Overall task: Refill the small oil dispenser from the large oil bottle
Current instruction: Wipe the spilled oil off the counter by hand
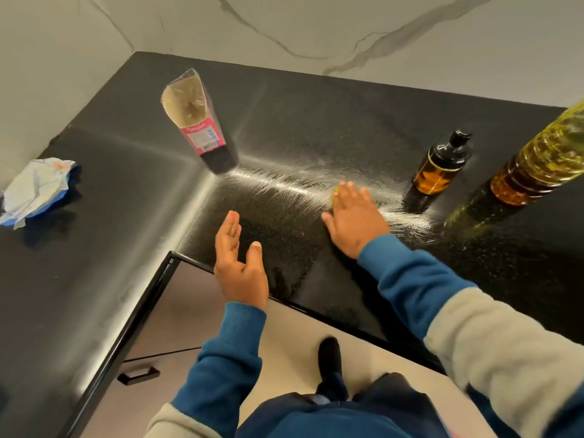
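Right hand (355, 218) lies palm-down over the black countertop (284, 128), fingers straight and spread toward the back wall. A bit of yellow shows at its fingertips; I cannot tell what it is, or whether the hand is pressing it. Nothing is gripped that I can make out.

Left hand (240, 263) hovers near the counter's front edge, palm turned inward, fingers straight, thumb apart. It is released and holds nothing.

Both sleeves are blue at the cuff, grey-beige higher up.

Just to the right of the right hand stands the small oil dispenser (441, 169): upright, amber liquid in the lower part, black pump top in place. Hand and dispenser are near but not touching.

Further right, just beside the dispenser, stands the large oil bottle (537, 165), upright, with yellow oil inside, its top cut off by the frame edge. I see no cap from here.

Counter surface around the right hand shows bright streaked glare; cannot tell if it is wet or only reflecting light.

Well to the left, at the back, a clear packet with a pink label (197, 121) stands upright. Far left, a crumpled blue-and-white wrapper (38, 188) lies on the counter.

Marble-veined wall (316, 26) behind. Below the counter, a drawer handle (138, 375) and pale floor.
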Demonstrator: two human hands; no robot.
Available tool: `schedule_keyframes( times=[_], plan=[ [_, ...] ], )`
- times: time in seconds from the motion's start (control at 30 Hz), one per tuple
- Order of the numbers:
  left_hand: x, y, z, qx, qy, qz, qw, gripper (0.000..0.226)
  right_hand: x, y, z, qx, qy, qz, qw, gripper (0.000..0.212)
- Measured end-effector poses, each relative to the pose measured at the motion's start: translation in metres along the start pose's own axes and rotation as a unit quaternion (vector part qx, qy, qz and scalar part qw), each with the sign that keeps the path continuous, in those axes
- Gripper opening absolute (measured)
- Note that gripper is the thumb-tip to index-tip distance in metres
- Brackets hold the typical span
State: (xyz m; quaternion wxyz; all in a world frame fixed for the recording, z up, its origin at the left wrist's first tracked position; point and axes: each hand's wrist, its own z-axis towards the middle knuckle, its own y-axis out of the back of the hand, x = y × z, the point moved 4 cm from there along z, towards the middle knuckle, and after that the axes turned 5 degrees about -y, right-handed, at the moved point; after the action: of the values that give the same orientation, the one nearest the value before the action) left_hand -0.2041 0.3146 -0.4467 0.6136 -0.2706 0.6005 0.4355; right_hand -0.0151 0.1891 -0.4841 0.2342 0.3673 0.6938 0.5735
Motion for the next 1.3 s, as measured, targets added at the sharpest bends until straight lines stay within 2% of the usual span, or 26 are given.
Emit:
schedule_keyframes(
  times=[0.07,0.2,0.3,0.4,0.57,0.63,0.7,0.77,0.87,0.93,0.97,1.07,1.2,1.3],
  plan=[
    [-0.002,-0.006,-0.003,0.01,-0.004,-0.005,1.0,0.067,0.036,-0.006,-0.024,0.002,0.056,0.028,0.998,0.065],
    [-0.009,-0.02,-0.005,0.026,0.003,-0.007,1.0,0.069,0.102,-0.031,-0.086,0.03,0.239,0.049,0.969,0.064],
    [-0.014,-0.027,-0.005,0.045,-0.009,-0.012,0.999,0.069,0.092,-0.038,-0.1,0.041,0.281,0.023,0.959,0.06],
    [-0.016,-0.035,-0.008,0.093,0.0,-0.03,0.995,0.067,0.037,-0.022,-0.078,0.004,0.205,-0.007,0.979,0.058],
    [-0.015,-0.053,-0.025,0.248,0.047,-0.031,0.967,0.067,-0.084,0.0,-0.043,-0.009,-0.041,-0.029,0.999,0.063],
    [-0.015,-0.057,-0.031,0.267,0.052,-0.027,0.962,0.066,-0.1,-0.001,-0.049,0.004,-0.131,-0.03,0.991,0.065],
    [-0.017,-0.062,-0.034,0.269,0.061,-0.033,0.961,0.065,-0.079,-0.003,-0.064,0.002,-0.154,-0.002,0.988,0.066],
    [-0.018,-0.07,-0.034,0.276,0.069,-0.034,0.958,0.065,-0.035,-0.011,-0.085,0.001,-0.092,0.036,0.995,0.068],
    [-0.019,-0.085,-0.035,0.313,0.079,-0.005,0.946,0.062,0.032,-0.031,-0.132,0.017,0.096,0.057,0.994,0.068],
    [-0.02,-0.095,-0.038,0.354,0.085,0.018,0.931,0.06,0.038,-0.043,-0.156,0.032,0.187,0.031,0.981,0.061],
    [-0.021,-0.099,-0.039,0.371,0.083,0.028,0.925,0.06,0.029,-0.045,-0.158,0.05,0.196,0.01,0.979,0.06],
    [-0.025,-0.107,-0.043,0.4,0.067,0.049,0.913,0.062,-0.027,-0.031,-0.143,0.038,0.126,-0.012,0.991,0.065],
    [-0.033,-0.114,-0.048,0.425,0.051,0.067,0.901,0.062,-0.13,-0.006,-0.111,0.011,-0.076,0.0,0.997,0.063],
    [-0.04,-0.119,-0.055,0.447,0.039,0.072,0.891,0.06,-0.157,-0.005,-0.109,0.002,-0.204,0.002,0.979,0.066]
  ],
)
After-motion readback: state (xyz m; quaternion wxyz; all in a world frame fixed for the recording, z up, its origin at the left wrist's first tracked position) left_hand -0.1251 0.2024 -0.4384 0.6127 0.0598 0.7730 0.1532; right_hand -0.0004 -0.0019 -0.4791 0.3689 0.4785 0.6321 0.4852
